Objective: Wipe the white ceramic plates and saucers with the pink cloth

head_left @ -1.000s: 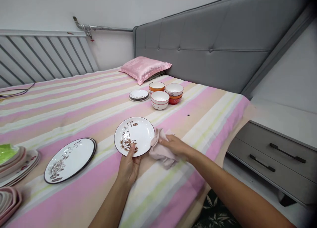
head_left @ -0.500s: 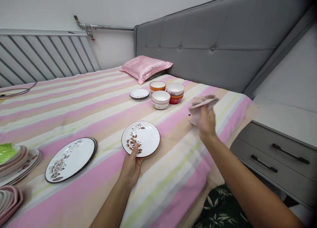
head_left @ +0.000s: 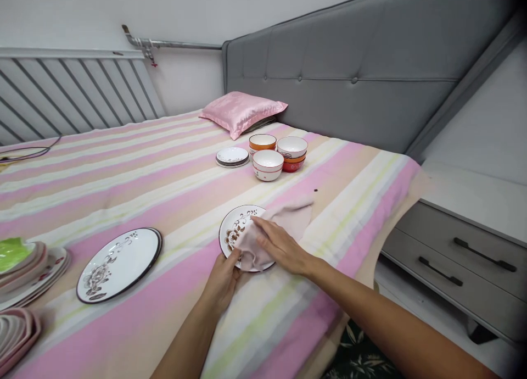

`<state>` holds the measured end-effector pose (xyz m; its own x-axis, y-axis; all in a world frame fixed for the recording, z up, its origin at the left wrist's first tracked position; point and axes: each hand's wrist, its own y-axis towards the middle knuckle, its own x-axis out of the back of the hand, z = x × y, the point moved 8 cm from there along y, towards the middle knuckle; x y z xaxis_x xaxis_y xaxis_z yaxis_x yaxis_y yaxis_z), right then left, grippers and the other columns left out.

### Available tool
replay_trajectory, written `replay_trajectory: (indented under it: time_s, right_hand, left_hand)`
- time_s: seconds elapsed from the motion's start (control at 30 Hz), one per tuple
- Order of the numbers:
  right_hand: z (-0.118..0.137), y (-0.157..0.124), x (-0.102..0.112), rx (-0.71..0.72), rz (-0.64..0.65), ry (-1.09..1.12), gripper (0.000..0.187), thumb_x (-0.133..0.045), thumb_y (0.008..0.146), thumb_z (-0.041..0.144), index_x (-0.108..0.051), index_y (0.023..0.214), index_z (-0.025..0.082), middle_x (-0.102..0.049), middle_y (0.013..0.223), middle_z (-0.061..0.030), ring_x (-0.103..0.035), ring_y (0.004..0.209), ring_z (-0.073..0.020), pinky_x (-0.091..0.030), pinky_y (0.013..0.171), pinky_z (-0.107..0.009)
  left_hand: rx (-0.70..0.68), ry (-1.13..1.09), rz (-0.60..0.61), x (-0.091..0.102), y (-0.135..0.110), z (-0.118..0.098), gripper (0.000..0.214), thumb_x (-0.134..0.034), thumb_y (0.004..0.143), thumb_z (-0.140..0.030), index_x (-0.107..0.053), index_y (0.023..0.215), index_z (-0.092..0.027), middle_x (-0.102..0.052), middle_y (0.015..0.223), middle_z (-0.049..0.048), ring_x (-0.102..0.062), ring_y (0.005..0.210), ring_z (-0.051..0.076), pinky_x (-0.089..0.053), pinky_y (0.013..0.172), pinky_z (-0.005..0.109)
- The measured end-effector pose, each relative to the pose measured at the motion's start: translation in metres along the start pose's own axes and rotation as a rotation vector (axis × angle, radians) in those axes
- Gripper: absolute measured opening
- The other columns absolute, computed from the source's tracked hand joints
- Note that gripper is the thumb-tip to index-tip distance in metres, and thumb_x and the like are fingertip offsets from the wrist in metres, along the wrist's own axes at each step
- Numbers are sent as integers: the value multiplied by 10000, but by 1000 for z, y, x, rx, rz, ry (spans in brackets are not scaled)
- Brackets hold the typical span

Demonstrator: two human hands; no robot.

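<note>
My left hand (head_left: 224, 280) grips the near edge of a round white plate (head_left: 234, 225) with a dark rim and brown flower pattern, thumb on its face. Over the plate's right part lies a pale pink cloth (head_left: 294, 217), pressed down by my right hand (head_left: 284, 247). That hand's fingers are extended and hold the cloth against the plate; the cloth's far end trails to the right. Left of my hands, larger oval flowered plates (head_left: 123, 263) are stacked on the striped bedsheet (head_left: 173, 307).
Bowls (head_left: 267, 162) and a stack of small plates (head_left: 231, 155) stand farther back, before a pink pillow (head_left: 242, 110). More dishes (head_left: 37, 280) and nested pink bowls (head_left: 18, 335) sit at the left edge. A grey headboard (head_left: 329, 66) and nightstand (head_left: 457, 258) flank the right.
My right hand has come left and down, bringing the cloth from above the bed onto the plate. The plate in my left hand has shifted slightly right.
</note>
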<state>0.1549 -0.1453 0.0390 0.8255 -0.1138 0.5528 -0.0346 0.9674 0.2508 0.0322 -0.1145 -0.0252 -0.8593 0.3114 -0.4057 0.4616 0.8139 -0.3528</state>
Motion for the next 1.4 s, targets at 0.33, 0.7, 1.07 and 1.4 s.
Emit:
replay_trajectory:
  time_s: [0.33, 0.7, 1.07, 1.4]
  right_hand:
    - [33, -12, -14, 243, 133, -240, 415, -331, 899, 370, -384, 1279, 213, -328, 1398, -64, -256, 1297, -161, -245, 1058, -375]
    - [25, -9, -33, 210, 243, -509, 521, -199, 906, 484, -218, 1379, 268, -140, 1471, -22, -51, 1350, -193, -96, 1090, -425]
    - [0, 1, -17, 96, 100, -644, 542, -202, 896, 496, -217, 1384, 259, -153, 1467, -25, -52, 1349, -223, -118, 1081, -461]
    - [-1, -2, -20, 72, 196, -558, 503, -200, 902, 490, -243, 1368, 303, -173, 1462, -13, -124, 1341, -205, -120, 1072, -462]
  left_hand:
    - [-40, -151, -29, 3, 2, -6, 325, -535, 803, -380, -603, 1043, -172, -671, 957, 74, -644, 785, 171, -545, 700, 289]
    - [80, -40, 63, -8, -5, 5, 497, -482, 777, -525, -535, 1188, -252, -616, 1154, 75, -594, 1004, 213, -493, 801, 307]
    - [60, -18, 43, -3, -2, 9, 437, -515, 790, -458, -573, 1140, -204, -638, 1116, 84, -608, 978, 196, -498, 791, 273]
    - [-165, -303, -37, 7, 9, -14, 370, -468, 840, -389, -555, 1157, -220, -559, 1237, 64, -568, 1053, 192, -504, 844, 314]
